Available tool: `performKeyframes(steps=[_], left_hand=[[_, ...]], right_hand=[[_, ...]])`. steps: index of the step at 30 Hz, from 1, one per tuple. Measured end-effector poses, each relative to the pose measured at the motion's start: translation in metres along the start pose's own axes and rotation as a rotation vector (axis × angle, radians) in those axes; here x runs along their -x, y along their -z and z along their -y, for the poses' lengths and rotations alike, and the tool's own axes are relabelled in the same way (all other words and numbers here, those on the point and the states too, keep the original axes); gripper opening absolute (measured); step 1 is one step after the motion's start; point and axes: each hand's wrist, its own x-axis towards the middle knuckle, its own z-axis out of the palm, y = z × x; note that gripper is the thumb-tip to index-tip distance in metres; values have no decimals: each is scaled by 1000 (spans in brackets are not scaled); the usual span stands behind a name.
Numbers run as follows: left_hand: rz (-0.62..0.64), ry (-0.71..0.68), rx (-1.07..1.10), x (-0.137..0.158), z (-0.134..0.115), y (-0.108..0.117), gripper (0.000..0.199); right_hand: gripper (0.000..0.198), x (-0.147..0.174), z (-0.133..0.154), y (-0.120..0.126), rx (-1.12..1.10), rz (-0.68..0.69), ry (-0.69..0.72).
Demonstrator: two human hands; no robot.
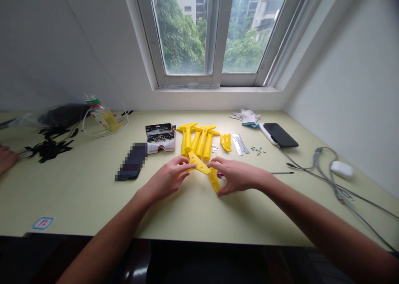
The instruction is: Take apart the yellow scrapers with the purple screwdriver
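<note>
My left hand [168, 176] grips a yellow T-shaped scraper handle [200, 164] by its grip, its wide head pointing right. Between the thumb and fingers of my right hand [240, 175] is a flat yellow scraper head piece [214, 181], tilted close to the end of that head; I cannot tell whether they touch. A screwdriver [282, 173] lies partly hidden behind my right hand. Just beyond lie several more yellow scraper handles [195, 140], small white nuts [214, 149], loose yellow head pieces [225, 142], metal blades [240, 144] and small screws [257, 150].
Dark boxes [160, 137] and a phone [134, 161] lie to the left. Farther left are a bottle [104, 118], black strips [56, 144] and another person's hand [6, 158]. Gloves [247, 117], a black case [281, 135] and cables [324, 171] are on the right.
</note>
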Motion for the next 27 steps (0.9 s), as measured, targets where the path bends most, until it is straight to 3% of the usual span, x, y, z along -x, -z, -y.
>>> performKeyframes(steps=[5, 10, 15, 21, 27], left_hand=[[-18, 1, -4, 0, 0, 2, 36], [-28, -13, 9, 0, 1, 2, 35], [-5, 5, -11, 1, 2, 0, 35], [-10, -7, -22, 1, 3, -1, 33], [-8, -14, -29, 1, 1, 0, 34]], right_hand=[[73, 23, -13, 26, -42, -112, -20], [70, 36, -51, 55, 2, -214, -206], [73, 5, -78, 71, 104, -160, -354], [80, -32, -92, 77, 106, -108, -361], [80, -38, -103, 77, 109, -73, -386]])
